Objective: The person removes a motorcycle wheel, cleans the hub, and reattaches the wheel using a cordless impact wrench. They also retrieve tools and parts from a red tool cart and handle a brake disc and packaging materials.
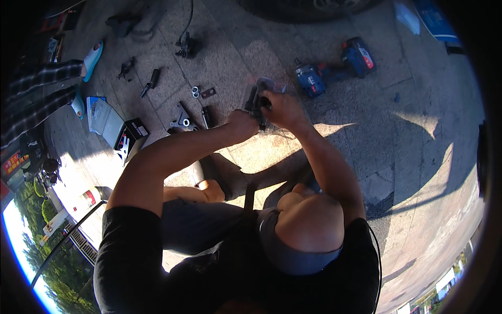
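Bent-over working posture, viewed from above, over paved ground (387,112) in mixed sun and shade. Both hands together at centre, close to one another, clamped on a dark cylindrical part (252,99), held off the paving and slightly tilted. Left hand (244,125) closed around the lower left side; right hand (285,109) opposite, with thumb and fingers curled against the right side. Clear plastic film (269,83) crumpled beside the part, above and below the right hand; exact finger contact partly blurred.

To the left of the hands, in a loose group on the ground: a short dark cylinder (206,116), a grey metal bracket (183,121) with a round hole, two pale metal rings (196,91) close together, and a small flat dark plate (208,92) just beside these. Further left, a black-bodied pin (150,82) with a lighter tip and a small dark fitting (126,68). Above, a dark mechanical assembly (185,46) with a hose attached.

To the upper right, a blue and black cordless impact wrench (314,81), lying on its side; at the top edge, a tyre (314,9). At left, an open black box (137,132) beside a blue and grey package (104,118); beyond, feet of another person in pale teal slippers (93,63).
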